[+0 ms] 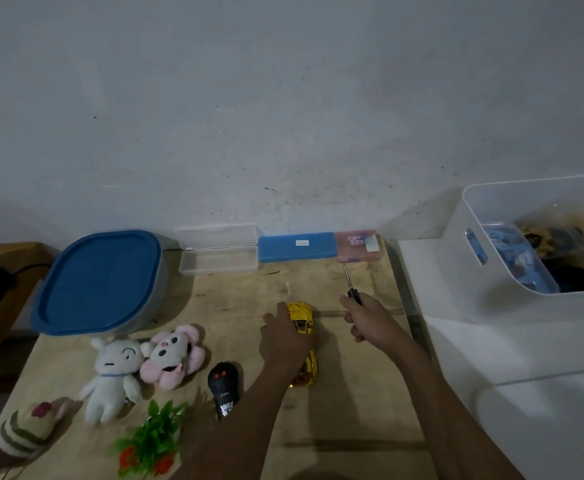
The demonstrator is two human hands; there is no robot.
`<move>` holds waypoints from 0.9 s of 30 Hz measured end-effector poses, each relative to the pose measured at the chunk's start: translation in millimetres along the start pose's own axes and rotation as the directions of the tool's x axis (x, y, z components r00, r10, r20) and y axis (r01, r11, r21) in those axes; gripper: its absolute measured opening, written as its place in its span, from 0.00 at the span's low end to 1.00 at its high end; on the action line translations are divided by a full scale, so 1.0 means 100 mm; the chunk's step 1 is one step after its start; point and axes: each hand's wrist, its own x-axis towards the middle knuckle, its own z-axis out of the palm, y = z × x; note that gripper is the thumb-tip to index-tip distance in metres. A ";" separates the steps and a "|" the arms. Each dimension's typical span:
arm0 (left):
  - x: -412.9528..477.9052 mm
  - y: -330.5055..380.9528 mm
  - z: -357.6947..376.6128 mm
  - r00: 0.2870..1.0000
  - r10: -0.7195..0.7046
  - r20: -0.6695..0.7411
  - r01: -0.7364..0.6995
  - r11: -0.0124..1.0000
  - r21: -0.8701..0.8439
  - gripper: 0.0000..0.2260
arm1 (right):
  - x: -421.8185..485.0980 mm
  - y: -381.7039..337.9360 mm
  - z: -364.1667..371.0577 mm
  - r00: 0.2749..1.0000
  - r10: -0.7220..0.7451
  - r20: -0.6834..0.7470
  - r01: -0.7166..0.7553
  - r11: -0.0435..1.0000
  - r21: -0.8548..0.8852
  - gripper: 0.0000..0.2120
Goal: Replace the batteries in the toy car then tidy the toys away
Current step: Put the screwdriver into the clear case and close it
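The right grip point(370, 322) is curling into a fist around the black handle of a screwdriver point(348, 280). The thin shaft is pointing away from the person, toward a pink case point(359, 245) by the wall. The left grip point(285, 341) is lying over the middle of the yellow toy car point(301, 318), with its fingers wrapping over the body and holding it down. The car is sitting lengthwise on the tabletop point(352, 417), its nose and tail showing at either end of the hand. The screwdriver tip is sitting well apart from the car, up and to the right of it.

Bare wood is showing between the two grips, in front of the car toward the near edge, and beyond it up to the row of cases. That row is lining the wall: an open clear case point(218, 251), a blue case point(295, 246), then the pink one. The tabletop's right edge is running just beside the right forearm. Past it a white ledge point(491, 358) is carrying a white bin point(512, 265).

To the left, a black remote control point(224, 388) is lying near the car. Further left are a pink plush point(172, 355), a white plush point(113, 372), a striped plush point(23, 434), a plastic plant point(152, 441) and a blue-lidded container point(100, 282).
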 end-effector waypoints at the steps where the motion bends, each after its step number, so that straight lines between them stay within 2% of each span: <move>1: 0.00 0.01 0.01 1.000 -0.004 -0.004 0.004 1.000 0.002 0.36 | 0.01 0.00 0.00 1.000 0.003 0.001 -0.003 1.000 -0.005 0.10; 7: 0.01 0.01 0.04 0.999 -0.032 0.007 0.032 0.999 0.021 0.39 | 0.01 0.03 0.05 1.000 0.000 0.025 0.000 0.999 -0.035 0.10; 12: 0.01 -0.05 -0.07 1.000 0.014 0.018 -0.015 0.997 0.073 0.40 | -0.01 0.05 0.09 1.000 -0.006 0.029 0.007 0.998 -0.057 0.12; 14: 0.05 -0.11 -0.20 0.999 0.046 -0.001 -0.046 0.997 -0.062 0.39 | -0.01 0.06 0.10 0.999 -0.022 0.024 0.024 0.998 -0.056 0.13; 16: 0.16 -0.18 -0.41 0.999 0.012 -0.037 -0.022 0.957 -0.289 0.36 | 0.01 0.06 0.13 0.999 -0.043 0.008 0.043 0.997 -0.066 0.13; 18: 0.36 -0.30 -0.65 0.993 -0.113 -0.047 0.078 0.877 -0.474 0.33 | 0.07 0.05 0.18 0.997 -0.073 -0.007 0.072 0.995 -0.068 0.12; 20: 0.62 -0.47 -0.87 0.976 -0.215 -0.029 0.155 0.788 -0.596 0.34 | 0.14 0.02 0.26 0.993 -0.114 -0.011 0.112 0.989 -0.099 0.11; 23: 0.98 -0.70 -1.12 0.959 -0.283 -0.022 0.190 0.699 -0.690 0.32 | 0.26 -0.10 0.42 0.987 -0.159 0.027 0.161 0.965 -0.206 0.08; 25: 1.16 -0.79 -1.26 0.949 -0.317 -0.007 0.220 0.674 -0.705 0.31 | 0.36 -0.22 0.56 0.983 -0.173 0.063 0.183 0.947 -0.262 0.09; 27: 1.34 -0.86 -1.34 0.938 -0.348 0.001 0.248 0.667 -0.703 0.34 | 0.48 -0.34 0.72 0.981 -0.171 0.095 0.193 0.930 -0.313 0.09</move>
